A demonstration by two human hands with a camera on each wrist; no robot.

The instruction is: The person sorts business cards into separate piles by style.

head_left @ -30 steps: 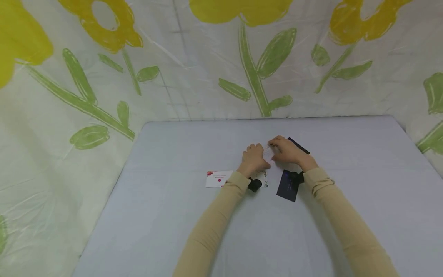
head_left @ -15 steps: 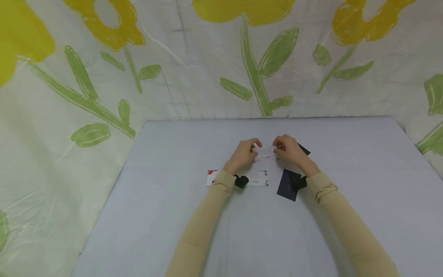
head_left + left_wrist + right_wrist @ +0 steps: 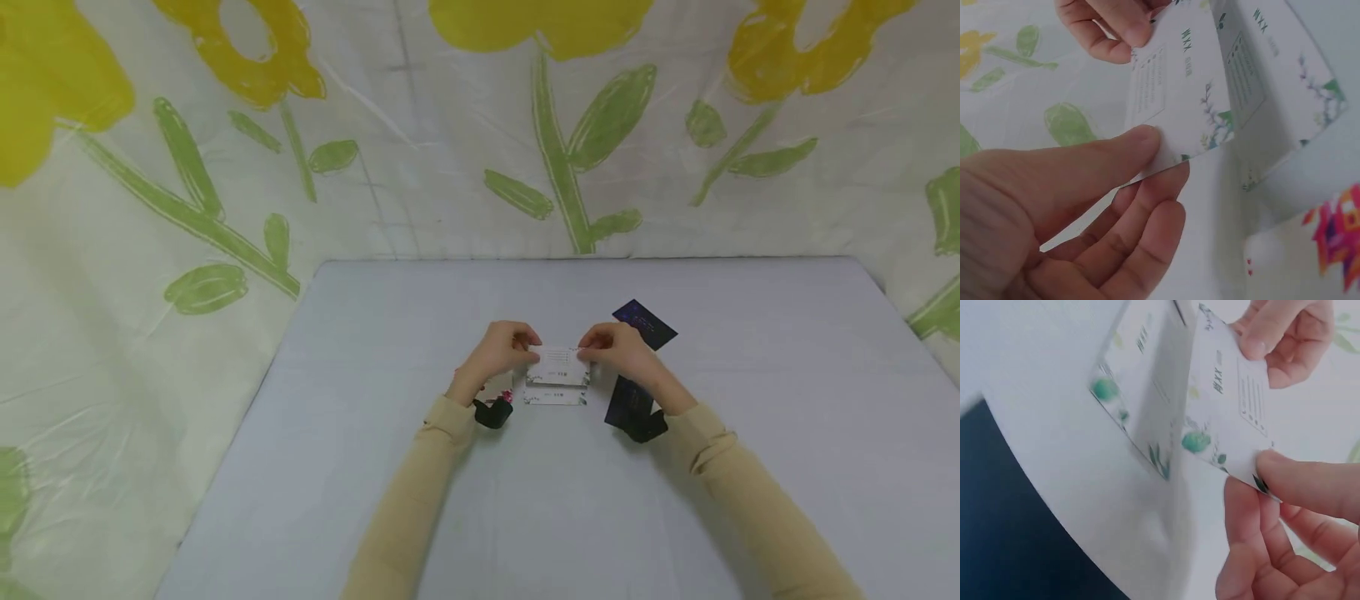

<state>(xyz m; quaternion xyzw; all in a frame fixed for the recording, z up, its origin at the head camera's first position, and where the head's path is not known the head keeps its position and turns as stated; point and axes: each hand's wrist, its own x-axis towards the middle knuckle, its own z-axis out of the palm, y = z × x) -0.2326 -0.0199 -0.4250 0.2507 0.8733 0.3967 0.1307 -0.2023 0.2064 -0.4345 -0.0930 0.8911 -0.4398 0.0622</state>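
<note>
Both hands pinch one white business card (image 3: 557,363) with a leafy floral border and green print. My left hand (image 3: 501,348) grips its left end, thumb on the printed face and fingers behind. At the other end, my right hand (image 3: 621,350) pinches it the same way. In the right wrist view the held card (image 3: 1225,400) is tilted up. Just in front of it, a matching white card (image 3: 1279,81) lies on the table. Beside my left wrist, a white card with red flowers (image 3: 498,388) is partly hidden by the hand and wrist camera.
Two dark cards lie to the right: a far dark card (image 3: 651,325) beyond my right hand and a nearer dark card (image 3: 624,402) partly under the right wrist camera (image 3: 647,427). The pale table (image 3: 555,500) ends at a flower-patterned sheet (image 3: 435,150).
The white card has come nearer, from beyond the matching card to right over it. Its left end, first near the fingers, is now pinched by my left hand. The far dark card shows more.
</note>
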